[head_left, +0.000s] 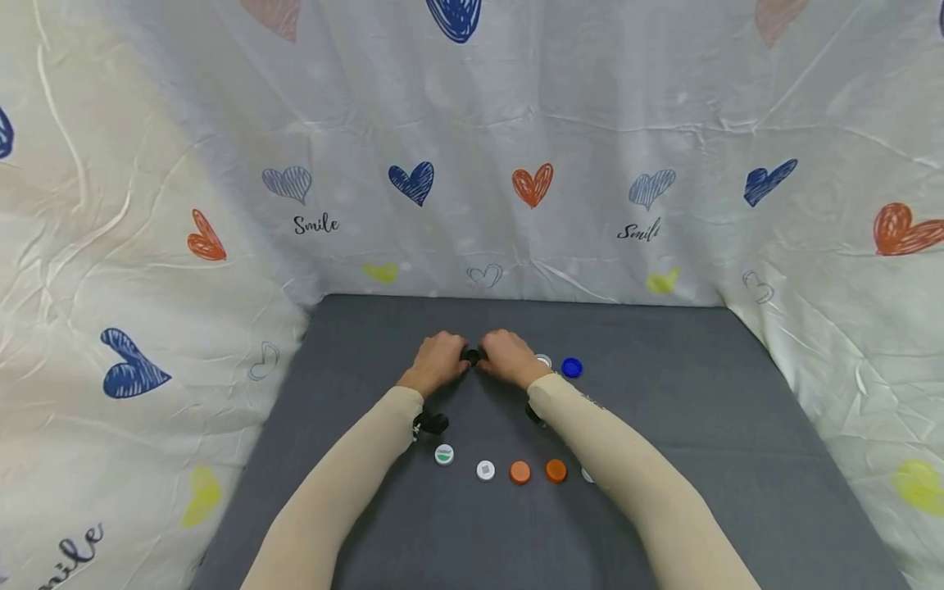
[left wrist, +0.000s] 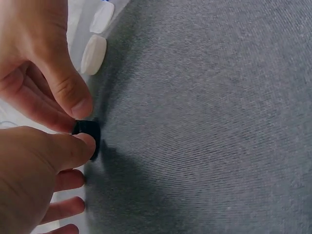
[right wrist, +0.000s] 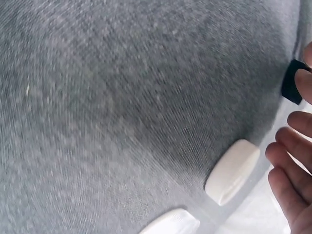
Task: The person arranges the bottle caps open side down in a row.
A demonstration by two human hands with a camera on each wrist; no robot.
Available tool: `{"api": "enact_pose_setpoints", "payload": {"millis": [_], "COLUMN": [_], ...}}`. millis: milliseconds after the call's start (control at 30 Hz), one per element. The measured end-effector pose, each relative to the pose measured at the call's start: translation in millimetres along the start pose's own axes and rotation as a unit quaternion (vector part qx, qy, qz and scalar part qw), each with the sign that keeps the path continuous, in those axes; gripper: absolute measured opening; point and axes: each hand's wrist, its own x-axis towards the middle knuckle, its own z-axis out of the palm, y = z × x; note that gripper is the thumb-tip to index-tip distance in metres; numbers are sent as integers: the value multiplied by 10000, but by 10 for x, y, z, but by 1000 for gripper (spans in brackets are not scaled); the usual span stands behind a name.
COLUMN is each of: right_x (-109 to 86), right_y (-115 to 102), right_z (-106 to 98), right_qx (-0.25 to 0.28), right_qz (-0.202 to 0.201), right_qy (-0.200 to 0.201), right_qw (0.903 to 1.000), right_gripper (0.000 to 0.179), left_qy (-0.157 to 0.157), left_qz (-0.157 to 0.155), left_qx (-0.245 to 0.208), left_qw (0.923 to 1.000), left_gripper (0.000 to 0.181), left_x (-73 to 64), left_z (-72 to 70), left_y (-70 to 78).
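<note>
Both hands meet over a small black bottle cap (head_left: 473, 356) near the far edge of the table. My left hand (head_left: 438, 360) pinches it, the thumb lying across its face in the left wrist view. My right hand (head_left: 509, 358) holds its edge from the other side with thumb and index fingertips. In the right wrist view, part of the black cap (right wrist: 292, 83) shows behind a fingertip, while other fingers stay off it. A white cap (left wrist: 94, 54) lies beside the right hand, and a blue cap (head_left: 572, 367) is farther right.
Nearer on the grey tabletop (head_left: 708, 442) lies a row of caps: a white-and-green cap (head_left: 444, 455), a white cap (head_left: 485, 470), two orange caps (head_left: 519, 473) and another white one partly behind the right forearm. A heart-printed curtain (head_left: 472, 106) surrounds the table.
</note>
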Motion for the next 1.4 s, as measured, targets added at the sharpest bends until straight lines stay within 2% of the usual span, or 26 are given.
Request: {"api": "enact_pose_setpoints", "payload": {"millis": [233,400,600,800,1000,1100,1400], "right_x": [-2,-27,-123,-259,-419,-504,-790], "right_y": [-12,-25,-82,-128,-131,-152,-292], "right_z": [133,110,-30,-212,-383,-459,-658], "right_qx": [-130,-159,41,479,945,1009,1111], "right_qz": [-18,-144,-388,-602,-822,-945,-1243], "right_qy": [218,384,625,904,1194,1357,1856], "right_qw": [9997,9990,9973,9929,9849,9810,9684], "right_gripper": [17,16,9,25,28,29,32], "left_qy": [161,322,481,973,1471,1717,2155], "left_qz": [-8,107,286,629,952,1119,1515], "left_qx": [-8,-118,-203,-341,-535,-638,-801], "left_qw": [9999,9994,9982,9927,9831,9767,9613], "left_gripper": [15,9,24,25,24,26,33], "left_x": [-16,-58,-169,-292,-437,-519,-749], "left_z": [115,103,-41,-215,-337,-420,-674], "left_y": [-38,-63,-52,-23,32,74,181]}}
